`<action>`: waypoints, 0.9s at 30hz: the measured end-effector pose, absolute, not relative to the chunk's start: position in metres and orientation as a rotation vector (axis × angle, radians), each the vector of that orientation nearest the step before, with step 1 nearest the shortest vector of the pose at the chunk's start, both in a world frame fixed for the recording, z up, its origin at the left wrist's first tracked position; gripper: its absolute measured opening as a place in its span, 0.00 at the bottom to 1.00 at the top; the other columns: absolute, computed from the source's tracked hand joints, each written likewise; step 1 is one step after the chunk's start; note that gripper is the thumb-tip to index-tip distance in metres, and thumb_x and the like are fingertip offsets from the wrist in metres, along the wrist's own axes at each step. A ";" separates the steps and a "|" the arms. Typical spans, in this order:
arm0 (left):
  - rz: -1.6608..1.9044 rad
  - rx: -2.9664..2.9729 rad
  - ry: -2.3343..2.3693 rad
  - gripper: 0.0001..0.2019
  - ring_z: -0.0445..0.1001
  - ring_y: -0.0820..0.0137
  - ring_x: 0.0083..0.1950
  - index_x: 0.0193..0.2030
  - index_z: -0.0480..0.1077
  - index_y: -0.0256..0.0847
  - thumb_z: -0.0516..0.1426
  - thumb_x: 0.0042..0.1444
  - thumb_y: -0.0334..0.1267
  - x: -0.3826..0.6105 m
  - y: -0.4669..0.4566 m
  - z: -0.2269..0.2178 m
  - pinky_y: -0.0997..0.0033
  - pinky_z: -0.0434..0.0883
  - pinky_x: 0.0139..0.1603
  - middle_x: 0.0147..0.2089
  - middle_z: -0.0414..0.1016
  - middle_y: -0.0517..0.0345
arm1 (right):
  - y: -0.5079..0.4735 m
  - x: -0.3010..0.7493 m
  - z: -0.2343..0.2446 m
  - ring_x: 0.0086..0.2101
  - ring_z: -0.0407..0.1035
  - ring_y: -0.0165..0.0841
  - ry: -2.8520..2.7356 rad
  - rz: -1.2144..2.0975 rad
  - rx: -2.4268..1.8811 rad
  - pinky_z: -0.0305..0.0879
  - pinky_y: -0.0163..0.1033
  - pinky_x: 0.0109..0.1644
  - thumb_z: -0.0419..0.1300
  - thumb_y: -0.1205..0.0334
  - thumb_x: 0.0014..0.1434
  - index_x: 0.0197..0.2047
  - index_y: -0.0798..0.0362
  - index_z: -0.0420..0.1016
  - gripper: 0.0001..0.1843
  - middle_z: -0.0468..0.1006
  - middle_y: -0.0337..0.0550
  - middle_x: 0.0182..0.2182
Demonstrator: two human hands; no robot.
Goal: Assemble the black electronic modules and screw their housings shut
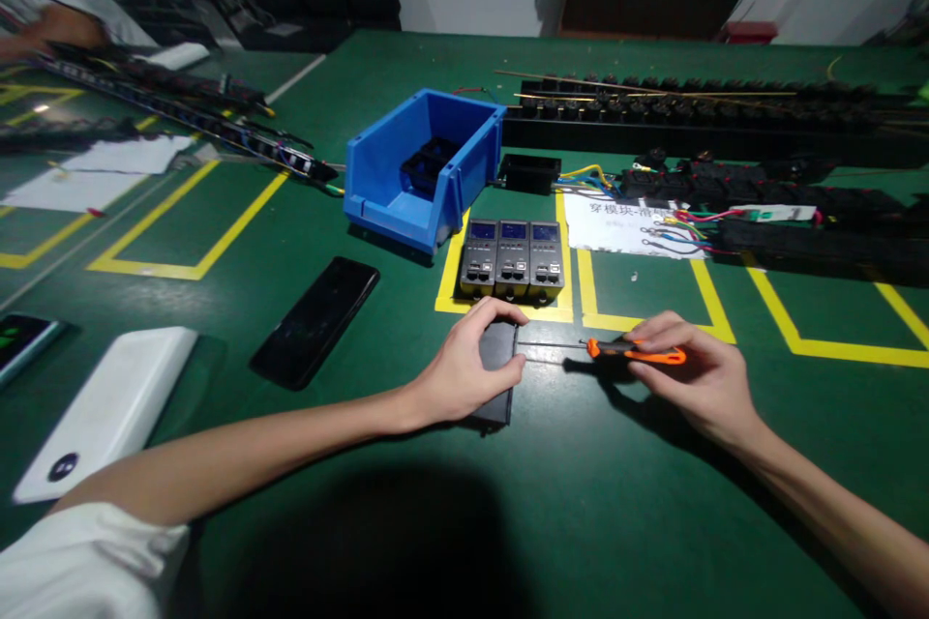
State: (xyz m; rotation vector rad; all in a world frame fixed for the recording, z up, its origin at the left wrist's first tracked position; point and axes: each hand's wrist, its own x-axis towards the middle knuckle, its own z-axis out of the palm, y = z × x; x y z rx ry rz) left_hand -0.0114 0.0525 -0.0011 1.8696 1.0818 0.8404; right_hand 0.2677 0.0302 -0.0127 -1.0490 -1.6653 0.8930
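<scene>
My left hand (464,363) grips a small black module (497,348) by its sides and steadies it on the green table. In my right hand (697,372) is a screwdriver (616,348) with an orange and black handle, held level between thumb and fingers. Its thin shaft points left, and the tip meets the module's right side. Just beyond my left hand, three dark modules (514,256) with small blue screens and ports stand side by side within yellow tape.
A blue bin (413,174) with black parts stands behind the modules. Wired black strips (798,242) and a printed sheet (616,227) lie at the right. A black phone (315,321) and a white power bank (108,411) are at left. A co-worker's hand (69,29) shows far left.
</scene>
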 end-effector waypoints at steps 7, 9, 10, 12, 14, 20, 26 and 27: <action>0.850 1.895 1.072 0.16 0.69 0.66 0.51 0.48 0.65 0.40 0.56 0.52 0.28 -0.011 0.052 -0.001 0.63 0.66 0.55 0.47 0.69 0.54 | 0.028 0.265 -0.009 0.34 0.71 0.37 -1.641 0.865 -1.140 0.68 0.41 0.35 0.67 0.65 0.53 0.37 0.48 0.77 0.07 0.77 0.43 0.32; 0.851 1.905 1.066 0.16 0.69 0.66 0.51 0.48 0.64 0.41 0.56 0.51 0.28 -0.011 0.052 -0.001 0.63 0.66 0.55 0.47 0.68 0.54 | 0.027 0.265 -0.009 0.33 0.71 0.36 -1.632 0.853 -1.171 0.68 0.40 0.34 0.68 0.63 0.52 0.37 0.48 0.78 0.07 0.77 0.43 0.31; 0.851 1.911 1.063 0.16 0.69 0.66 0.51 0.48 0.64 0.41 0.56 0.51 0.28 -0.011 0.052 -0.001 0.63 0.66 0.55 0.47 0.68 0.54 | 0.027 0.265 -0.010 0.32 0.71 0.35 -1.632 0.847 -1.192 0.68 0.40 0.33 0.68 0.63 0.52 0.37 0.48 0.78 0.07 0.77 0.42 0.31; 0.852 1.922 1.056 0.17 0.69 0.65 0.51 0.49 0.64 0.41 0.56 0.51 0.27 -0.011 0.053 0.000 0.63 0.66 0.55 0.47 0.68 0.54 | 0.027 0.266 -0.011 0.32 0.72 0.35 -1.631 0.834 -1.240 0.68 0.39 0.33 0.68 0.61 0.52 0.36 0.48 0.78 0.07 0.78 0.42 0.32; 0.851 1.929 1.053 0.17 0.69 0.65 0.51 0.49 0.64 0.41 0.56 0.51 0.27 -0.011 0.053 0.000 0.62 0.66 0.55 0.47 0.68 0.54 | 0.026 0.267 -0.012 0.31 0.73 0.35 -1.630 0.820 -1.292 0.69 0.39 0.33 0.68 0.59 0.52 0.36 0.48 0.79 0.07 0.78 0.42 0.32; 0.849 1.934 1.052 0.17 0.69 0.65 0.51 0.49 0.64 0.41 0.56 0.51 0.27 -0.011 0.053 0.000 0.62 0.66 0.55 0.47 0.68 0.54 | 0.026 0.268 -0.012 0.30 0.74 0.35 -1.645 0.798 -1.378 0.69 0.38 0.32 0.68 0.56 0.51 0.33 0.49 0.79 0.08 0.80 0.42 0.31; 0.819 1.933 1.037 0.17 0.69 0.66 0.52 0.49 0.64 0.40 0.56 0.52 0.28 -0.011 0.054 0.001 0.63 0.66 0.55 0.48 0.68 0.54 | 0.027 0.266 -0.016 0.26 0.72 0.33 -1.690 0.920 -1.405 0.68 0.36 0.28 0.59 0.53 0.61 0.37 0.49 0.78 0.10 0.79 0.41 0.30; 0.817 1.932 1.035 0.17 0.69 0.66 0.52 0.49 0.64 0.40 0.56 0.52 0.28 -0.011 0.054 0.001 0.63 0.66 0.55 0.48 0.68 0.54 | 0.026 0.266 -0.016 0.28 0.72 0.34 -1.708 0.921 -1.396 0.69 0.37 0.30 0.56 0.53 0.63 0.39 0.48 0.77 0.11 0.79 0.42 0.31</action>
